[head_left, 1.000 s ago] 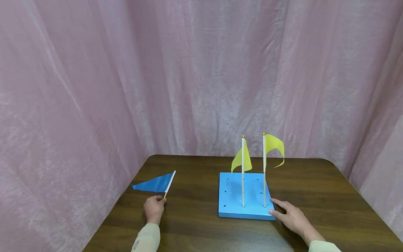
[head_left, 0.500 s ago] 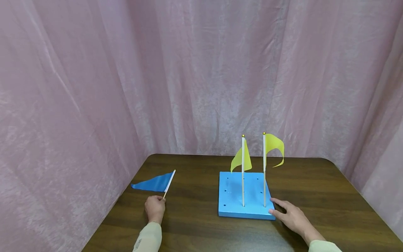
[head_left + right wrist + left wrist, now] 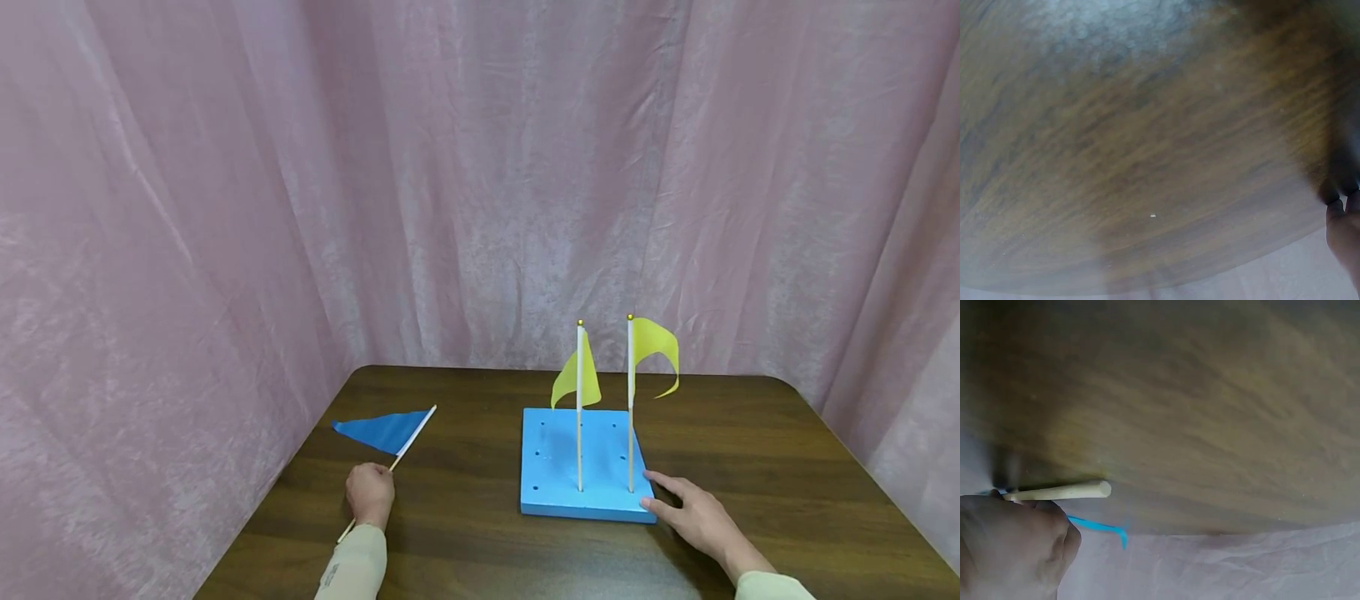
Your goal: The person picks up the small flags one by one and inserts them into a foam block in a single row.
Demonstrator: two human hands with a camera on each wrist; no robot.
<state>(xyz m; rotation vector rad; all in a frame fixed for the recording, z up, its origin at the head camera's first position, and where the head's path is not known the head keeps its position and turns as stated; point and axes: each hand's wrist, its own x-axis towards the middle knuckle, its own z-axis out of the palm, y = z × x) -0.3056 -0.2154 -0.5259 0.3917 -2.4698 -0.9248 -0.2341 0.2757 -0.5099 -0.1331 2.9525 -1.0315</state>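
My left hand (image 3: 370, 493) grips the wooden stick of a blue triangular flag (image 3: 386, 432) low over the left part of the table. The flag points left, and the stick's lower end sticks out behind the hand. In the left wrist view the stick's bare end (image 3: 1079, 490) and a strip of blue cloth (image 3: 1096, 525) show past the fist. At the near right corner of a blue board with holes (image 3: 558, 475), my right hand (image 3: 697, 517) rests its thumb and fingertips against the edge, fingers fairly straight. Little of that hand shows in the right wrist view.
Two yellow flags, a left one (image 3: 588, 375) and a right one (image 3: 655, 340), stand upright in the board's near row. Several bare holes dot the board. Beneath lies a brown wooden table (image 3: 465, 533), with a pink curtain (image 3: 487, 183) behind it and at its sides.
The blue flag has swung clockwise, its top moving right, and the stick's lower end has come into sight behind my left hand. My right hand and the board have stayed put.
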